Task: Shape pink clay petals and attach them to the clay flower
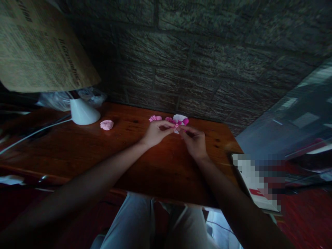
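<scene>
Over the wooden table, my left hand [157,133] and my right hand [194,140] meet with fingers pinched together. Between their fingertips is a small pink piece [176,126], perhaps soft clay, which both hands grip. Just behind the fingers sits a white roundish thing [180,117], with magenta pieces [185,121] around it, partly hidden by my hands. A pink ruffled, flower-like piece [155,118] lies behind my left hand. Farther left, a pale pink lump [107,125] rests on the tabletop by itself.
A lamp with a white base [84,112] and a newsprint shade [44,48] stands at the left, its white cable [36,135] crossing the table [124,138]. Behind it lies clear plastic [57,101]. A dark brick wall [202,65] borders the back.
</scene>
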The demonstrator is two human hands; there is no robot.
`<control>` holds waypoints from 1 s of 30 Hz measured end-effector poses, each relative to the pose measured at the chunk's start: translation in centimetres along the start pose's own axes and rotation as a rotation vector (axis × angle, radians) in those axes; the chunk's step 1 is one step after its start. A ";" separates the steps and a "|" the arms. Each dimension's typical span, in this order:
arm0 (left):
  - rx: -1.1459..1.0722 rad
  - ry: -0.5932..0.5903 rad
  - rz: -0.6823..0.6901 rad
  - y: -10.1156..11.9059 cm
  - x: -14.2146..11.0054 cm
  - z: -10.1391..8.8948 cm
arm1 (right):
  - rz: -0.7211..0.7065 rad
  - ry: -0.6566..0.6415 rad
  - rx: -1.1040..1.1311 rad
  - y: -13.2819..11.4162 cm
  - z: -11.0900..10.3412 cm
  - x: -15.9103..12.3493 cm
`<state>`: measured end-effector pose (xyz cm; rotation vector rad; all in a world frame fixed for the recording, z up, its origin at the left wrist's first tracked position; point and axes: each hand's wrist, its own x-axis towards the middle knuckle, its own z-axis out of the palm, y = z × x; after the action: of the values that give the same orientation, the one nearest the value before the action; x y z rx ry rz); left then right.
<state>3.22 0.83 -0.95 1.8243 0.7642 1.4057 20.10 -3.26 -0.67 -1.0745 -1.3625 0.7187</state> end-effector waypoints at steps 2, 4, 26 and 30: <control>-0.007 0.006 0.001 0.1 0.1 0.0 | 0.004 -0.008 0.005 -0.1 -0.1 0.1; -0.008 0.017 0.010 0.3 0.1 -0.1 | 0.000 -0.002 0.018 -0.3 -0.2 0.2; 0.017 0.047 0.022 0.7 0.2 -0.1 | 0.034 -0.084 0.041 -1.0 -0.4 0.2; -0.040 0.027 0.024 0.7 0.3 0.0 | 0.043 -0.125 0.055 -1.1 -0.4 0.2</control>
<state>3.27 0.68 -0.22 1.7922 0.7250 1.4532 20.29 -3.57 0.41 -1.0319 -1.4204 0.8628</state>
